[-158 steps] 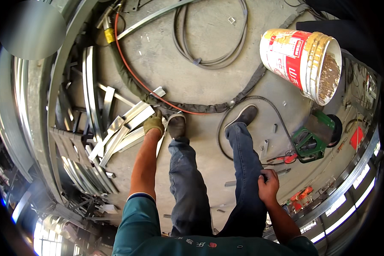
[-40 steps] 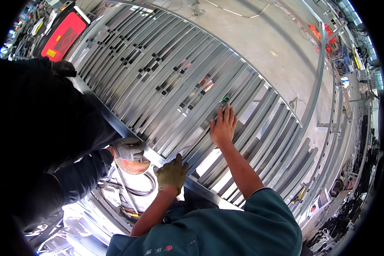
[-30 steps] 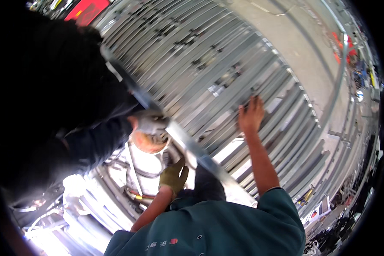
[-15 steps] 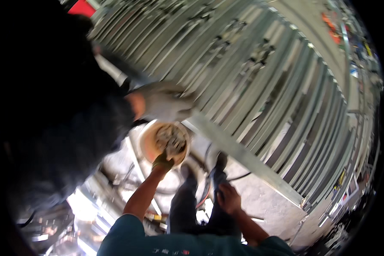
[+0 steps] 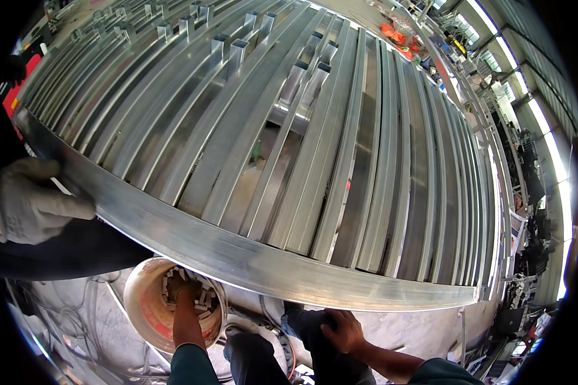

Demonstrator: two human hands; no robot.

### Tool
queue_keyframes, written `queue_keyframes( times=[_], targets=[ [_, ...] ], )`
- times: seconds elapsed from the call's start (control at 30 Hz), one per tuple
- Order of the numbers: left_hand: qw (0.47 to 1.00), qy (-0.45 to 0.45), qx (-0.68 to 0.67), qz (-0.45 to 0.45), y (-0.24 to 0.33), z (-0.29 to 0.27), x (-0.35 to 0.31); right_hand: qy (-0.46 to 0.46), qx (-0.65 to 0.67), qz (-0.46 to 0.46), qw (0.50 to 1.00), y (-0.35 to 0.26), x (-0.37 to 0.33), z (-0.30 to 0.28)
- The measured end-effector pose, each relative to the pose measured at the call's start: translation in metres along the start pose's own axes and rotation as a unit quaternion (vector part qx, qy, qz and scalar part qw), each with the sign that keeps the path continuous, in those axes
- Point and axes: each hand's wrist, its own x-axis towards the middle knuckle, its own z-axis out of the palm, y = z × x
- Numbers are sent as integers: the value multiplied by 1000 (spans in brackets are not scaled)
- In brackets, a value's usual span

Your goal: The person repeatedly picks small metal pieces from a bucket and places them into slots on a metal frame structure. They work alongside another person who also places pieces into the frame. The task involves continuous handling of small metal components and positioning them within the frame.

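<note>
My left hand (image 5: 182,289), in a yellowish-brown glove, reaches down into a round bucket (image 5: 149,321) at the lower left. Small pale, blocky pieces (image 5: 207,299) lie around it in the bucket. Its fingers are hidden among them, so whether it grips one does not show. My right hand (image 5: 344,331) is bare and rests on my bent right knee, fingers laid over the dark trousers and holding nothing. Just beyond both hands runs a metal frame (image 5: 237,253) with a broad front bar and many long parallel bars.
At the left, a co-worker's grey-gloved hand (image 5: 38,202) is by the frame's front bar. Short upright metal tubes (image 5: 236,58) stand between the bars. Cables (image 5: 70,321) lie on the floor left of the bucket. Orange material (image 5: 395,35) lies beyond the frame's far edge.
The view has turned and steadied, so the frame now stretches across it. My left hand is deeper among the pieces. The co-worker's gloved hand appears farther left; my right hand stays on my knee.
</note>
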Motion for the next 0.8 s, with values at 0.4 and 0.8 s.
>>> queue_keyframes(
  times=[0.4,0.8],
  targets=[
    [997,7,-56,-47,30,46,30,13,-21,-114,993,-1,21,-3],
    [998,5,-40,-40,17,66,24,8,-9,-157,987,-7,46,5]
  ],
)
